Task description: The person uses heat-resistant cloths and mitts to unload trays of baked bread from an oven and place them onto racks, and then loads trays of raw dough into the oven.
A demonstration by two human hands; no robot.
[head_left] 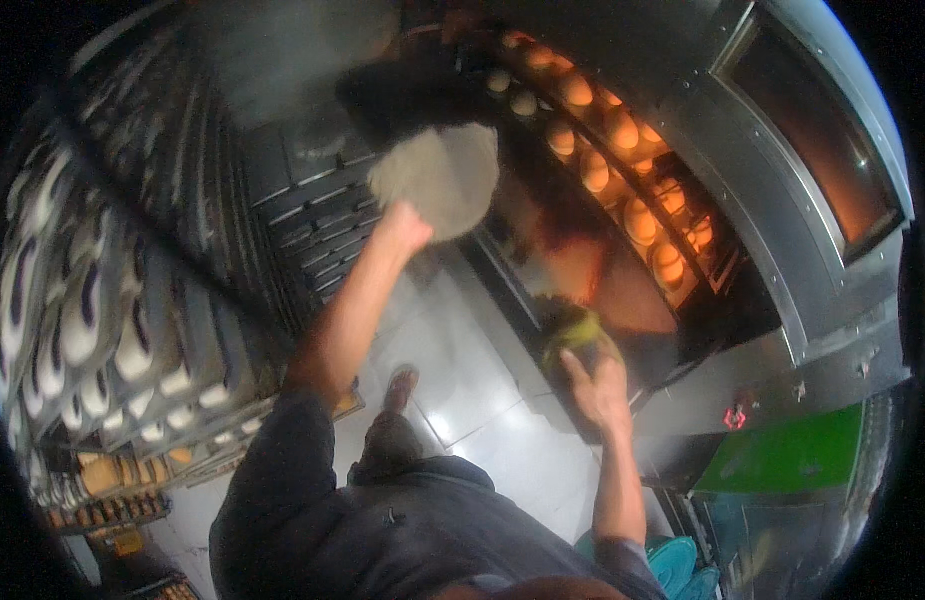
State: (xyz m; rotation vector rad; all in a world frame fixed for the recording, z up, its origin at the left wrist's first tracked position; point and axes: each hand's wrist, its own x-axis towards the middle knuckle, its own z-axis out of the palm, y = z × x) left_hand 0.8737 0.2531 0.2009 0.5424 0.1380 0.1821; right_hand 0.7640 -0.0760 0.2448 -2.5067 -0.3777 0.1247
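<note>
Cloth (pixel 457 175), pale and spread, sits at the upper middle of the frame, its near edge pinched in the left hand (pixel 406 226). Right of centre, the right hand (pixel 599 385) curls round a blurred, yellow-green brush-like thing (pixel 580 335) by the oven (pixel 672 85); whether they touch, I cannot tell. Round loaves (pixel 594 170) glow inside, upper right. Good handling likely wants firm grips, bare fingers clear of hot metal, and loose cloth away from the loaves.
</note>
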